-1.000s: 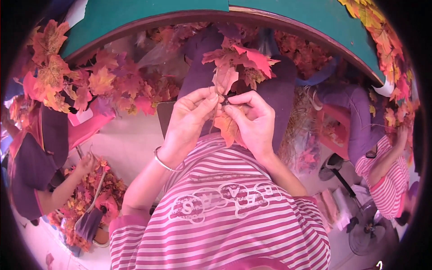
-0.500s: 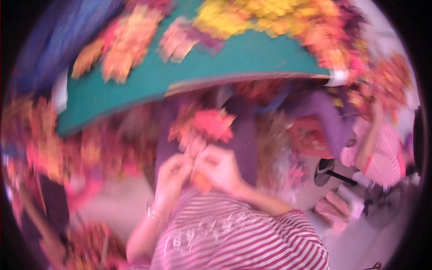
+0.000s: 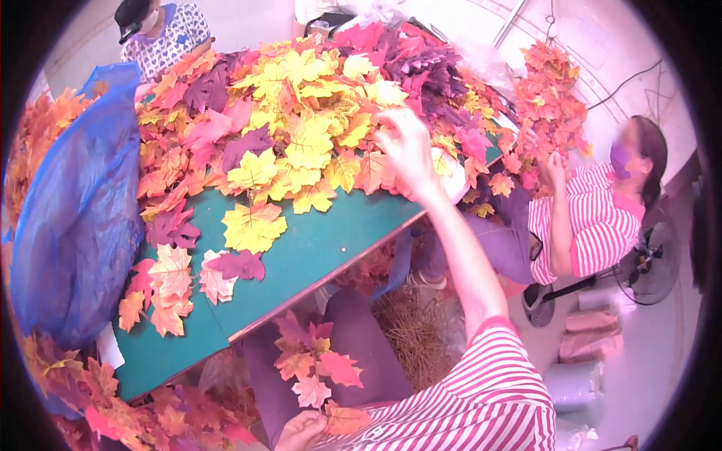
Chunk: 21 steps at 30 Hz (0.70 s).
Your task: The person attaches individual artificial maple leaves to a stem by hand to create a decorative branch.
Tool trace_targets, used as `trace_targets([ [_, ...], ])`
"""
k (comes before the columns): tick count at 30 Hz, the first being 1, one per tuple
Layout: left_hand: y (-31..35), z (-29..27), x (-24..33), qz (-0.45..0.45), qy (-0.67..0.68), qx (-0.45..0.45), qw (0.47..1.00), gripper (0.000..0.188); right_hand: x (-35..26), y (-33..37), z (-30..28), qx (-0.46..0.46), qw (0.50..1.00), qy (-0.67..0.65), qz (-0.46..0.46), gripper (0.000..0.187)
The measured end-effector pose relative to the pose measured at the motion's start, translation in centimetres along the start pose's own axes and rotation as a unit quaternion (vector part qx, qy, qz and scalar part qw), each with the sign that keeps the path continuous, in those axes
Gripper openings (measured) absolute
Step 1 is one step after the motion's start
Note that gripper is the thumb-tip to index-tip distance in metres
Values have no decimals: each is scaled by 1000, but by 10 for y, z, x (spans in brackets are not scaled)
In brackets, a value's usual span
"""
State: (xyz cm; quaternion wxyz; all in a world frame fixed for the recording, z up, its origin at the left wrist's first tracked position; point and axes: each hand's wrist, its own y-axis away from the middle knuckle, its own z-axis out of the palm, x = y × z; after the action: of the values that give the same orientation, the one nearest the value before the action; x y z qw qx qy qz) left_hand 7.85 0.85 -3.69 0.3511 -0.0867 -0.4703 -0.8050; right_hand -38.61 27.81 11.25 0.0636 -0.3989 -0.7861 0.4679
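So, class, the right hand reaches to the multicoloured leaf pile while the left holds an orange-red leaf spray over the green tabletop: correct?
Not over the green tabletop: the head view shows the left hand holding the orange-red leaf spray over the purple-trousered lap. The rest stands.

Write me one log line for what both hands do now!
left hand: holding leaf sprig | right hand: at leaf pile, contact unclear | pile: on green table

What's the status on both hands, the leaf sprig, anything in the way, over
Left hand holding leaf sprig by its stem end. Right hand at leaf pile, grip unclear. Blue plastic off left, apart from both hands.
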Motion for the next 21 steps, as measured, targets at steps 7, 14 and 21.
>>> trace_targets([
  [7, -6, -7, 12, -42, -21, -9, 999, 18, 134, -89, 32, -293, 908, 178, 238, 62],
  [14, -20, 12, 26, 20, 29, -17, 999, 25, 160, -95, 51, -368, 851, 198, 318, 62],
  [21, -20, 10, 28, 91, 159, -13, 983, 41, 205, -78, 46, -256, 922, -54, 287, 16],
])
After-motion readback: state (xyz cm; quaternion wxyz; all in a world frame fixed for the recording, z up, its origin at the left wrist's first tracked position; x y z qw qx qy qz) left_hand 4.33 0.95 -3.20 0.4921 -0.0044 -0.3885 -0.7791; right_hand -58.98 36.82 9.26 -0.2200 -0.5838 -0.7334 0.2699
